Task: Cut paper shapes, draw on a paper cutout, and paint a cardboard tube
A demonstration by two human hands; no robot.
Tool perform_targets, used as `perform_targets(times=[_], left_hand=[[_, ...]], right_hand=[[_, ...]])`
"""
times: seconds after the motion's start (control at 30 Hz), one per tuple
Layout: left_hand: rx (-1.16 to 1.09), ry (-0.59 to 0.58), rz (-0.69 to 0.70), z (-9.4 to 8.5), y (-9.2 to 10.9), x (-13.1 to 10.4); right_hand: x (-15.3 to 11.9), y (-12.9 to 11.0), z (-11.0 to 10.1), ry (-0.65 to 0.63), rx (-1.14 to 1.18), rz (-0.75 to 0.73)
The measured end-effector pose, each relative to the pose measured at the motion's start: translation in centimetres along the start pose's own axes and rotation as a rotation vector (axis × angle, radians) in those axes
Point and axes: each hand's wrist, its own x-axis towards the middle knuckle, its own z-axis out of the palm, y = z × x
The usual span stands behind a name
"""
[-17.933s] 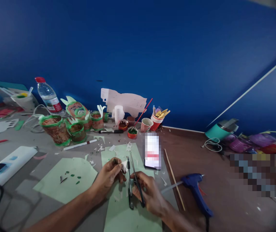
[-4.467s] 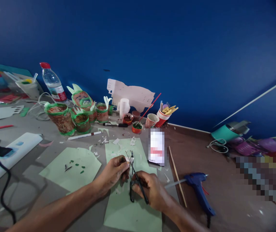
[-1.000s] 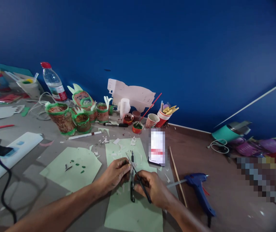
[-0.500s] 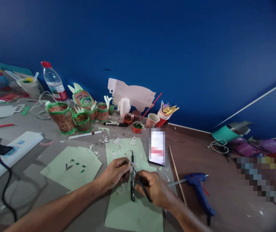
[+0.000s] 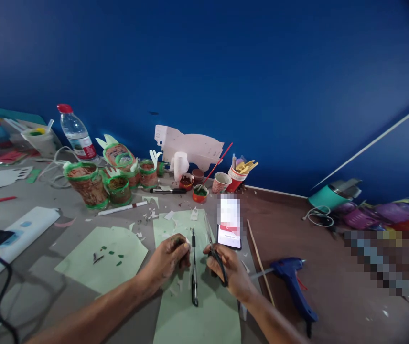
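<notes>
My right hand [image 5: 226, 267] is closed round the handles of a pair of scissors [image 5: 219, 263], whose blades point up and away from me. My left hand [image 5: 173, 258] pinches a small pale piece, mostly hidden by the fingertips, probably paper. Between the two hands a black pen [image 5: 194, 272] lies on a light green sheet of paper [image 5: 197, 322]. White paper scraps are scattered on that sheet. Left of it, another green sheet [image 5: 79, 263] carries several small dark green bits [image 5: 111, 252].
A lit phone [image 5: 229, 236] lies beyond my right hand. A blue glue gun [image 5: 294, 282] and a thin wooden stick [image 5: 260, 260] are at the right. Painted pots [image 5: 86, 186], a plastic bottle [image 5: 77, 136] and paint cups [image 5: 200, 193] stand along the back. A white power strip [image 5: 36, 222] lies left.
The scissors have moved right, away from my left hand, and their blades now point more nearly straight ahead. The whole view has shifted slightly.
</notes>
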Motion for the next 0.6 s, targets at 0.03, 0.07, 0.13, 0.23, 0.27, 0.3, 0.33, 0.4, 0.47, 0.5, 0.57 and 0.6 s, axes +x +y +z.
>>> perform_targets(times=[0.03,0.07,0.13,0.23,0.27,0.3,0.33,0.4,0.47,0.5,0.57,0.6], left_hand=[[-0.018,0.003,0.0,0.09,0.07,0.02],[-0.039,0.006,-0.002,0.18,0.15,0.03],[-0.089,0.008,-0.014,0.31,0.28,0.04],[-0.138,0.009,-0.039,0.3,0.29,-0.02],[-0.151,0.009,-0.042,0.24,0.25,-0.05],[-0.164,0.006,-0.044,0.16,0.19,-0.08],[-0.175,0.003,-0.045,0.06,0.12,-0.1],[-0.199,-0.004,-0.045,-0.15,-0.03,-0.11],[-0.226,-0.011,-0.048,-0.32,-0.13,-0.09],[-0.243,-0.015,-0.049,-0.38,-0.15,-0.07],[-0.28,-0.031,-0.05,-0.41,-0.13,-0.08],[-0.294,-0.04,-0.051,-0.4,-0.08,-0.12]], right_hand=[[-0.02,-0.05,-0.05,0.003,0.015,-0.012],[-0.08,-0.12,-0.07,0.004,0.023,-0.022],[-0.22,-0.26,-0.03,0.0,0.037,-0.038],[-0.39,-0.43,0.11,-0.009,0.049,-0.052],[-0.42,-0.46,0.15,-0.017,0.053,-0.053],[-0.42,-0.48,0.19,-0.028,0.058,-0.052],[-0.42,-0.48,0.23,-0.035,0.064,-0.049],[-0.39,-0.43,0.3,-0.044,0.069,-0.046],[-0.34,-0.34,0.36,-0.047,0.063,-0.046],[-0.32,-0.29,0.39,-0.047,0.059,-0.047],[-0.29,-0.21,0.44,-0.05,0.054,-0.05],[-0.29,-0.19,0.45,-0.052,0.054,-0.054]])
